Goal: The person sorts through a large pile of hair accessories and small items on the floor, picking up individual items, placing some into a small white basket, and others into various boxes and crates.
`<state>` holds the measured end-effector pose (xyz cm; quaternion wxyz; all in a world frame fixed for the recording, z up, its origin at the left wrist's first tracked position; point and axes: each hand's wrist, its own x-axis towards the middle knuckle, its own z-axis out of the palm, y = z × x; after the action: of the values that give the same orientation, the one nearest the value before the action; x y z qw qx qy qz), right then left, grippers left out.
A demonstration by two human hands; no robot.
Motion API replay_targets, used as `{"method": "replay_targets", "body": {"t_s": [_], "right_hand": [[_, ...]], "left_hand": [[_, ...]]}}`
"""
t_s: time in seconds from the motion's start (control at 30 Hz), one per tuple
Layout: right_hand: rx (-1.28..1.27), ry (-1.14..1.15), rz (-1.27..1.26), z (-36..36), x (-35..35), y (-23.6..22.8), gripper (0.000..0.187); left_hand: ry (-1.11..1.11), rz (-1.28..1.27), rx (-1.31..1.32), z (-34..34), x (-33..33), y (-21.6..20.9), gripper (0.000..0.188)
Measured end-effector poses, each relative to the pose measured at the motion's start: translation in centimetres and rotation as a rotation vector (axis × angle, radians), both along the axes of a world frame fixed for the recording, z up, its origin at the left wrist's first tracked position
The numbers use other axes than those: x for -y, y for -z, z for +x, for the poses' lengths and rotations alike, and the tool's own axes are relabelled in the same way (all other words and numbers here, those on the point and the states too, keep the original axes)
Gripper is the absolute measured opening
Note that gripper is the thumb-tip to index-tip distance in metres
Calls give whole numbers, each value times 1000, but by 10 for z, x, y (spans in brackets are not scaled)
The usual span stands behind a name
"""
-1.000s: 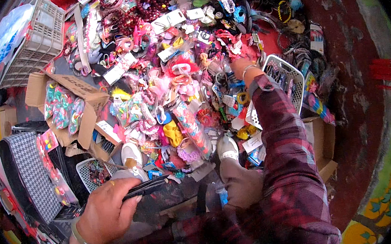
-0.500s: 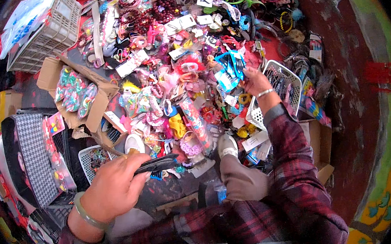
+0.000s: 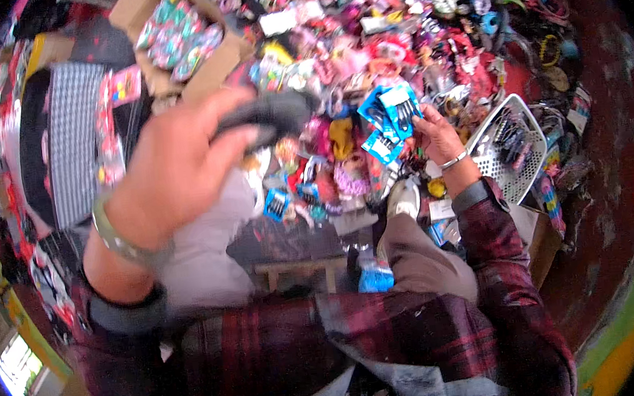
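My left hand (image 3: 174,163) is raised at the left, its thumb and fingers closed on a bunch of flat black pieces (image 3: 270,115). Motion blurs them and their kind does not show. Over the pile of hair accessories (image 3: 334,65), my right hand (image 3: 438,135) pinches several blue packets (image 3: 393,116), fanned out, with slim black things inside. Below my left hand, another blue packet (image 3: 277,204) of the same look lies near the pile's lower edge. The pile mixes scrunchies, bows and headbands.
A white perforated basket (image 3: 509,148) stands right of my right hand. At the upper left an open cardboard box (image 3: 215,76) holds colourful bagged items. A houndstooth-patterned panel (image 3: 78,142) is at the left. My shoe (image 3: 404,199) rests at the pile's near edge.
My left hand has risen and moved up with the black pieces, which now blur. My right hand still holds the blue packets, spread more toward me. The whole view has shifted and turned.
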<state>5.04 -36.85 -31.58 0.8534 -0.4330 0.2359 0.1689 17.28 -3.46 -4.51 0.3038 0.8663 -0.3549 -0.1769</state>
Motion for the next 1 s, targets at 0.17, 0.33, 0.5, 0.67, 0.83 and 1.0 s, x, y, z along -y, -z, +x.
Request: {"method": "replay_targets", "body": {"t_s": [0.17, 0.33, 0.5, 0.67, 0.83, 1.0], "right_hand": [[17, -464, -215, -17, -74, 8, 15], [-3, -709, -226, -45, -163, 21, 25], [456, -808, -901, -46, -180, 47, 36], [234, 75, -717, -8, -91, 34, 17], [-251, 199, -1500, 15, 24, 49, 24], [-515, -1184, -1929, 48, 69, 103, 37]], "left_hand": [[-60, 34, -92, 2, -6, 7, 25], [52, 12, 23, -3, -1, 16, 26], [56, -74, 34, -10, 0, 13, 23], [63, 5, -82, -13, 9, -5, 25], [165, 58, -53, -15, 19, -4, 28], [155, 102, -91, -13, 21, -2, 28]]}}
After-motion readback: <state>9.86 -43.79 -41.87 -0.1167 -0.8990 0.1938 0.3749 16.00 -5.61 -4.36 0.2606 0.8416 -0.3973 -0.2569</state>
